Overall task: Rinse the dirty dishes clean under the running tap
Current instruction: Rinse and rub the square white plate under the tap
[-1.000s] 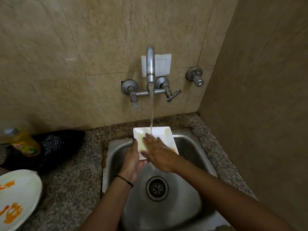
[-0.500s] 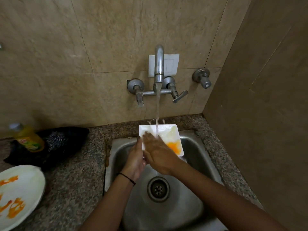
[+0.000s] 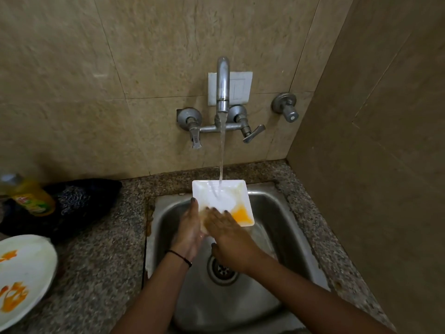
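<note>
Square white dish [image 3: 212, 191] is held over the sink [image 3: 277, 225], directly under the tap [image 3: 222, 78], apparently tilted so the stream carries the orange residue [image 3: 242, 214] to its near corner. The left hand [image 3: 189, 227] grips the dish's left edge to steady it. The right hand [image 3: 231, 239] lies flat-fingered on its face, seemingly rubbing. A stained round plate [image 3: 24, 273] waits on the surface [image 3: 101, 261].

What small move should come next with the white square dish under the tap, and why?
Probably slide the right hand rightward, bringing its fingers onto the orange residue. That residue sits in the near right corner of the square dish, while the water stream lands higher, mid-dish, and the fingers rest just left of it. The left hand grips the left edge.
</note>
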